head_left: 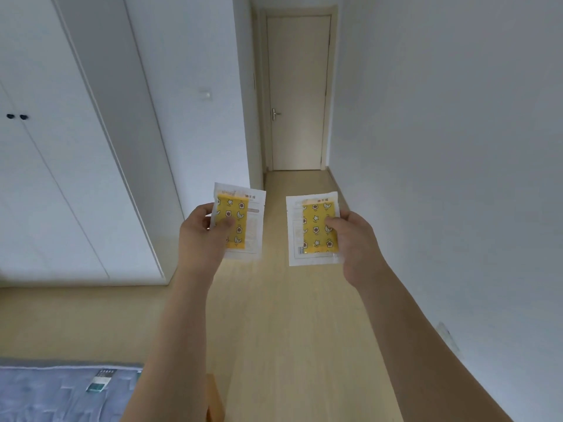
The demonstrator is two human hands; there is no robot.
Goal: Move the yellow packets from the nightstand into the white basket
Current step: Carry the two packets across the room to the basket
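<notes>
I hold two yellow packets up in front of me, above the floor. My left hand [202, 236] pinches the left yellow packet [243, 214] by its left edge, thumb on the printed front. My right hand [353, 239] pinches the right yellow packet [313, 226] by its right edge, thumb on its front as well. Both packets are clear-edged sleeves with a yellow insert showing stars and moons, and both stand upright, facing me. Neither the nightstand nor the white basket is in view.
A pale wooden floor [292, 315] runs ahead into a narrow corridor to a closed door [298, 92]. White wardrobe doors [61, 178] line the left side and a plain wall [457, 147] the right. A blue bed cover [54, 391] lies at the bottom left.
</notes>
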